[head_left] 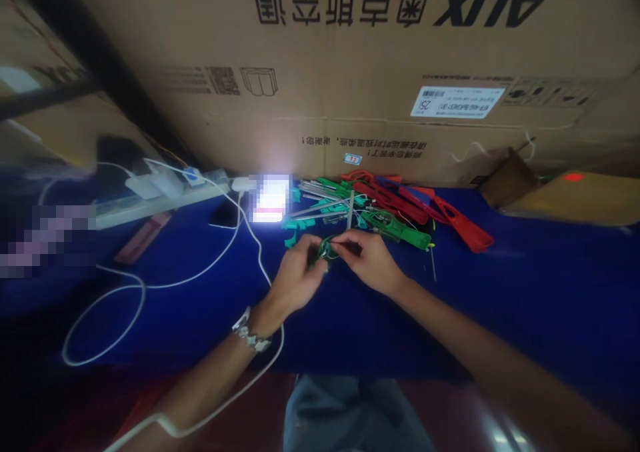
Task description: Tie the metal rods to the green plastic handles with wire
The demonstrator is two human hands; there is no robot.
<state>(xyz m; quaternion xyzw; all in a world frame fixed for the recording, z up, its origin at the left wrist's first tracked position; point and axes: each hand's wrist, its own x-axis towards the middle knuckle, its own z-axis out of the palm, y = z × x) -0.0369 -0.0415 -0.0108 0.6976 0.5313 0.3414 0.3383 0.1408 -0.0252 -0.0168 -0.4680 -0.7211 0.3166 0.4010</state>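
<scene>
Over the blue table, my left hand (299,275) grips a small green plastic piece (326,248) between thumb and fingers. At the piece's right side, my right hand (374,259) has its thumb and forefinger pinched together on it. Fingers hide much of the piece, so its full shape does not show. Just beyond lies a heap with a green plastic handle (397,229), red plastic handles (390,199), thin metal strips (317,189) and small teal clips (299,224). One metal strip (351,209) stands out close behind my right fingers.
A lit, blurred screen (271,199) stands left of the heap. White cable (145,285) loops across the blue table (540,305) from a power strip (150,205) and passes by my left forearm. Behind rises a large cardboard box (320,112); a brown packet (575,199) lies at right.
</scene>
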